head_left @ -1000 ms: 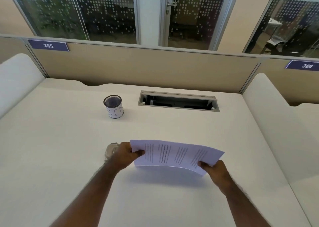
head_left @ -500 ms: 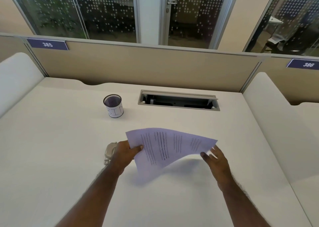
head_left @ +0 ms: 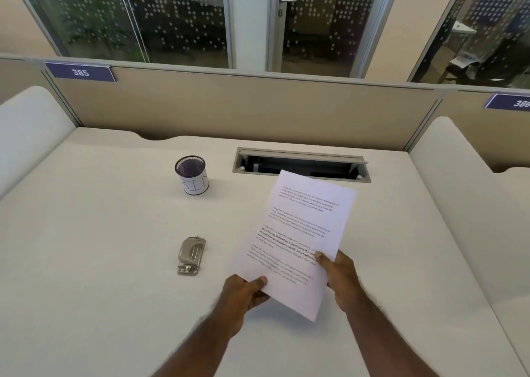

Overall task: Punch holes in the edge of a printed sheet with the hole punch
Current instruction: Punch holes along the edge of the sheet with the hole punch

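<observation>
A white printed sheet with several blocks of black text is held above the desk, its long side running away from me and tilted to the right. My left hand pinches its near left corner. My right hand grips its right edge near the bottom, thumb on top. A small silver metal hole punch lies on the desk to the left of the sheet, apart from both hands.
A black mesh pen cup with a white label stands at the back left. An open cable tray slot sits in the white desk behind the sheet. Beige partition panels and padded side dividers enclose the desk.
The sheet has turned from lying sideways to pointing away from me. My left hand moved right off the hole punch, which is now uncovered. My right hand regripped the sheet.
</observation>
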A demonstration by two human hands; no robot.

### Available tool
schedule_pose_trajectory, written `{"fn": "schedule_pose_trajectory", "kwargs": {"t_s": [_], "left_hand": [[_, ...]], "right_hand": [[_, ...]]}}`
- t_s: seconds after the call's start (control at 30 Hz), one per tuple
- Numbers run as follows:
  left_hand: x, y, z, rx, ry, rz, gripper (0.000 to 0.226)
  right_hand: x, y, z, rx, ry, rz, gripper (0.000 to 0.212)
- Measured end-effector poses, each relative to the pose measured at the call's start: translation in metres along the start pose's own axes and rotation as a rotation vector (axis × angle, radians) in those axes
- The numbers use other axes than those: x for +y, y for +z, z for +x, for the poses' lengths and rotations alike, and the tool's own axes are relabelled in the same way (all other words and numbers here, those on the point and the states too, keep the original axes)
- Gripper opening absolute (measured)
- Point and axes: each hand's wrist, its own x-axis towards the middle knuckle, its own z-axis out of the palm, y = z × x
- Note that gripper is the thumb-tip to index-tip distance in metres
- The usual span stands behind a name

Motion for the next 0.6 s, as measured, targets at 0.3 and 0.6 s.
{"fn": "schedule_pose_trajectory", "kwargs": {"t_s": [0.3, 0.6], "left_hand": [[0.076, -0.085, 0.014, 0.172, 0.099, 0.681, 0.031], [0.083, -0.134, 0.056, 0.577, -0.035, 1.136, 0.044]], "right_hand": [[0.026, -0.024, 0.014, -0.041, 0.139, -0.098, 0.017], [0.044, -0.016, 0.016, -0.082, 0.161, -0.147, 0.022]]}}
